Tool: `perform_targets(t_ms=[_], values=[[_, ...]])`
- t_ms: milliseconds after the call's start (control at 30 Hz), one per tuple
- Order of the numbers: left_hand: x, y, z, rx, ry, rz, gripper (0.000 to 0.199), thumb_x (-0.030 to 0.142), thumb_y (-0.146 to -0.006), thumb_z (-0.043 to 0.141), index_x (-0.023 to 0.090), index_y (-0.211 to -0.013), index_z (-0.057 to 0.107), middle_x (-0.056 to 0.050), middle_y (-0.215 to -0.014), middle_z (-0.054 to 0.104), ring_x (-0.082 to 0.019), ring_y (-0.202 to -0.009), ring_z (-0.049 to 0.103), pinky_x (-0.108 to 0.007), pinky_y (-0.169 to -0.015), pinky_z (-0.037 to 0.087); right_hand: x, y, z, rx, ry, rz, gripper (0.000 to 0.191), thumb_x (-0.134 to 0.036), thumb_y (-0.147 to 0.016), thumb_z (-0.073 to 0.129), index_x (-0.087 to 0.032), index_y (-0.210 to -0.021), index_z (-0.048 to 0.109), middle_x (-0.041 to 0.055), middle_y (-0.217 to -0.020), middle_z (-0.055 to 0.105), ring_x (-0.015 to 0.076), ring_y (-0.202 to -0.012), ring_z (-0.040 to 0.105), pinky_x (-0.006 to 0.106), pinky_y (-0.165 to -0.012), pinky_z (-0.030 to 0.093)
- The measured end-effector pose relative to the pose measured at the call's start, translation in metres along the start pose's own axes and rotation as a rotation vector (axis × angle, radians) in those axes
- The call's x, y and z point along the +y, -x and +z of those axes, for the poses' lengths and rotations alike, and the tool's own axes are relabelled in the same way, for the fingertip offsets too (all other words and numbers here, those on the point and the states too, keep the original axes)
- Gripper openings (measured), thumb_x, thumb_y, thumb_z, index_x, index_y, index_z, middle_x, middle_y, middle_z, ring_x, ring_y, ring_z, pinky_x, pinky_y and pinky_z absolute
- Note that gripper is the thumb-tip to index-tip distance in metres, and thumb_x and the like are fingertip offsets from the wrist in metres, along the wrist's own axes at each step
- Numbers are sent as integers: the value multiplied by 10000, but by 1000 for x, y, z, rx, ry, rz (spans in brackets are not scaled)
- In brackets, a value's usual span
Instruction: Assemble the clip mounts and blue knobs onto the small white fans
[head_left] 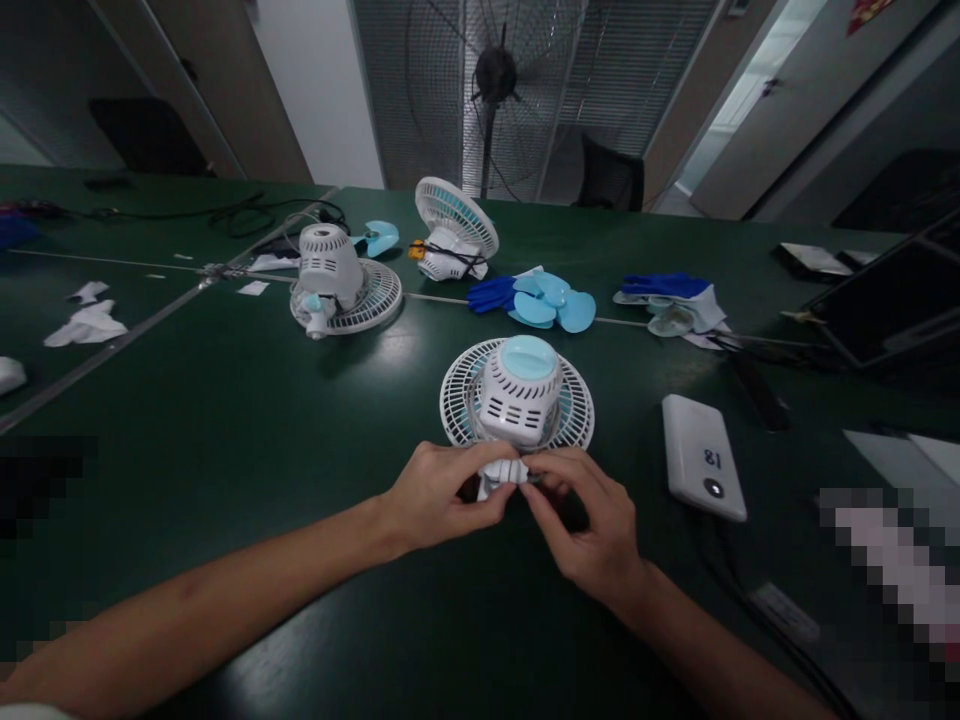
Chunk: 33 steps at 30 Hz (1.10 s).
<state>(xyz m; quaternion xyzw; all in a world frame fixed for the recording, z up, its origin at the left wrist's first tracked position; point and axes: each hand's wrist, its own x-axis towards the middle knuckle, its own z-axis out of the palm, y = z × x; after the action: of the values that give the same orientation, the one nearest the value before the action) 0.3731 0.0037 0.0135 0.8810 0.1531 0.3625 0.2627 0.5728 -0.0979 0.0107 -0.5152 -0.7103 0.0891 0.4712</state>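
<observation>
In front of me a small white fan (521, 400) rests face down on its round grille, its motor housing upward with a light-blue cap. At its near side is a white plastic part (501, 474) with ridges. My left hand (450, 490) pinches this part from the left between thumb and forefinger. From the right, the thumb and forefinger of my right hand (589, 510) close on its right edge. Fingers cover much of the part, so how it joins the fan is hidden.
Another face-down fan (330, 275) stands at left, and a tilted one (457, 225) further back. A blue fan blade (555, 302), blue gloves (491, 294), more gloves (671, 300) and a white power bank (703, 455) lie on the dark green table (322, 430).
</observation>
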Motion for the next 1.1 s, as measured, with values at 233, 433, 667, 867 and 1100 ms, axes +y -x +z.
perform_targets(t_ms=[233, 433, 667, 867, 1100], values=[[-4, 2, 0, 9, 43, -7, 333, 184, -914, 669, 180, -1242, 614, 41, -745, 710, -58, -478, 586, -144, -476, 454, 2, -1, 2, -8, 25, 30, 210, -193, -999, 635, -252, -1200, 652, 38, -1016, 737, 165, -809, 703, 293, -670, 569], [-2, 2, 0, -48, -5, 14, 297, 207, -938, 667, 182, -1229, 616, 47, -721, 682, -65, -503, 602, -151, -490, 454, 1, -11, 1, -48, -28, 98, 233, -219, -1036, 559, -214, -809, 612, -24, -700, 614, 123, -607, 612, 273, -598, 492], [-2, 2, 2, -1, 24, 11, 302, 183, -914, 669, 171, -1211, 619, 56, -685, 677, -55, -462, 576, -135, -466, 444, -1, -3, -1, -33, -99, 49, 249, -161, -974, 619, -219, -1216, 614, 53, -1007, 675, 134, -703, 637, 274, -587, 543], [-5, 3, 2, 13, 33, 36, 324, 191, -930, 650, 167, -1249, 603, 41, -712, 692, -57, -457, 567, -141, -468, 456, 3, -3, 1, -35, -80, 53, 117, -190, -1005, 633, -219, -1115, 662, 30, -970, 716, 132, -726, 672, 282, -662, 566], [0, 0, 0, -15, 28, 18, 293, 190, -927, 646, 178, -1219, 619, 44, -711, 691, -59, -484, 595, -136, -481, 454, 1, -10, -1, -72, -131, 160, 166, -237, -1020, 585, -203, -864, 632, -22, -740, 617, 111, -595, 599, 261, -571, 500]])
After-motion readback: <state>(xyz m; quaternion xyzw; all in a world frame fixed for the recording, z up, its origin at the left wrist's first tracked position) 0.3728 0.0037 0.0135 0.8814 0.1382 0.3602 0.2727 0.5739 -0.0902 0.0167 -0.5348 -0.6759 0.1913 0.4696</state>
